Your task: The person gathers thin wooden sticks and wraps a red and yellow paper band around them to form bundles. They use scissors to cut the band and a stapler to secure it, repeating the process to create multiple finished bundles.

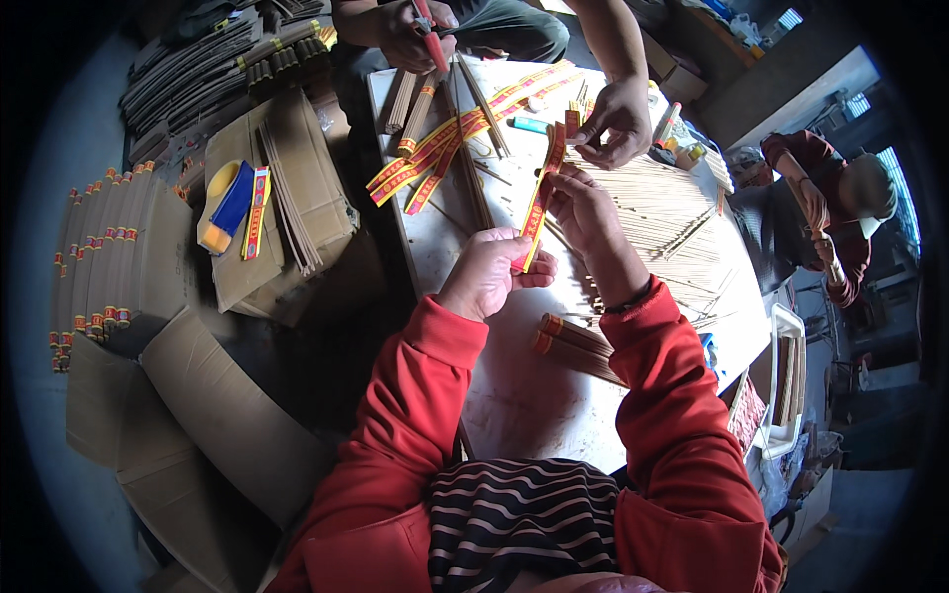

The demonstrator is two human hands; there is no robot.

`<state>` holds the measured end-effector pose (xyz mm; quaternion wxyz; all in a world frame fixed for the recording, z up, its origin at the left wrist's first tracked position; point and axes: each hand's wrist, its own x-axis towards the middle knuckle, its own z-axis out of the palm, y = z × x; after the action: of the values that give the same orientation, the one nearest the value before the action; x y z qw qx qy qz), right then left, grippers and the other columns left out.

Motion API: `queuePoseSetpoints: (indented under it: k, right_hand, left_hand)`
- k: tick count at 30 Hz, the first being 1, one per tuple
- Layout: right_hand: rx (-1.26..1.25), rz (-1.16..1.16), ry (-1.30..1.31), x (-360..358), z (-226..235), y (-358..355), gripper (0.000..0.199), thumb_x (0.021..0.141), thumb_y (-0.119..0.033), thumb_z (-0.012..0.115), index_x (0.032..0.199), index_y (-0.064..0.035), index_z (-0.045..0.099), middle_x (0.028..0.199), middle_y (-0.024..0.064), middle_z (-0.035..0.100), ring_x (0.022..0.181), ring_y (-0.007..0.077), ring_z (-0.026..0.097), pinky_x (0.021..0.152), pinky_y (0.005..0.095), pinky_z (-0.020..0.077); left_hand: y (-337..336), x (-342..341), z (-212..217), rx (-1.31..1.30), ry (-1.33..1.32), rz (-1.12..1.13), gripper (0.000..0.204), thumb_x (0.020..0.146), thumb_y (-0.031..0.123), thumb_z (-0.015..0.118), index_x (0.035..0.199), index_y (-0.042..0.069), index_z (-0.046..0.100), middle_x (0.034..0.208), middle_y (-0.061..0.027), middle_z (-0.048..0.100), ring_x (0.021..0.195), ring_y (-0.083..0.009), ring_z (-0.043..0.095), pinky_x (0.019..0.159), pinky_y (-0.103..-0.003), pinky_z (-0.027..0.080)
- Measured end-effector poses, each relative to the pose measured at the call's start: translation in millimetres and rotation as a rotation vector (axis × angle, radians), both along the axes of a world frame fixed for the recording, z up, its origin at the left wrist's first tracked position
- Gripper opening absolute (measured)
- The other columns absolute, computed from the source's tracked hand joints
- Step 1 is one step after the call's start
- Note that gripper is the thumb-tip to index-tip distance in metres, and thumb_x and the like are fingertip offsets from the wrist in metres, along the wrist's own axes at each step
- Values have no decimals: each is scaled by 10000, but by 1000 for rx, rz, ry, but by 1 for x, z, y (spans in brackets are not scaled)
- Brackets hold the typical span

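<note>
My left hand (486, 274) pinches the near end of a red and yellow paper label strip (538, 212). My right hand (585, 210) has its fingers closed on the same strip higher up, so it stretches slantwise between both hands above the white table (499, 415). Just right of my right hand, thin brown incense sticks (657, 212) lie spread over the tabletop. Under my right forearm rest banded bundles of sticks (573, 348). More label strips (430, 163) lie crosswise at the far left of the table, beside upright-leaning bundles (417, 114).
Across the table, a co-worker's hand (420, 35) holds a red tool; the other hand (620, 124) reaches near my strip. Another person (825, 198) sits at right. Left stand cardboard boxes (222, 395), a tape roll with blue holder (227, 206) and stacked bundles (99, 257).
</note>
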<state>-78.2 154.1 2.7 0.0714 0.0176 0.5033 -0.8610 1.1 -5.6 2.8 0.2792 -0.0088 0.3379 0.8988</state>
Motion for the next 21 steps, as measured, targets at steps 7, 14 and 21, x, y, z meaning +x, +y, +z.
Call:
queuePoseSetpoints:
  k: [7, 14, 21]
  right_hand:
    - [-107, -32, -112, -7, -5, -8, 87, 795, 5, 484, 868, 32, 523, 798, 93, 578, 719, 161, 568, 666, 274, 481]
    - [-122, -93, -131, -11, -10, -12, 86, 769, 33, 503, 853, 21, 519, 752, 77, 570, 673, 162, 567, 619, 275, 480]
    - [-84, -139, -67, -6, -2, -20, 99, 782, 39, 481, 871, 11, 514, 782, 70, 567, 678, 151, 564, 589, 266, 478]
  left_hand:
    - [4, 1, 0, -12, 9, 25, 199, 834, 118, 426, 886, -61, 497, 777, -170, 579, 674, -234, 591, 618, -327, 515]
    - [4, 1, -1, -18, 17, 39, 203, 837, 121, 423, 890, -62, 493, 772, -171, 577, 671, -231, 589, 614, -324, 515]
    - [5, 1, -2, 0, 7, 42, 198, 835, 116, 419, 888, -60, 493, 766, -171, 576, 668, -233, 590, 612, -325, 517]
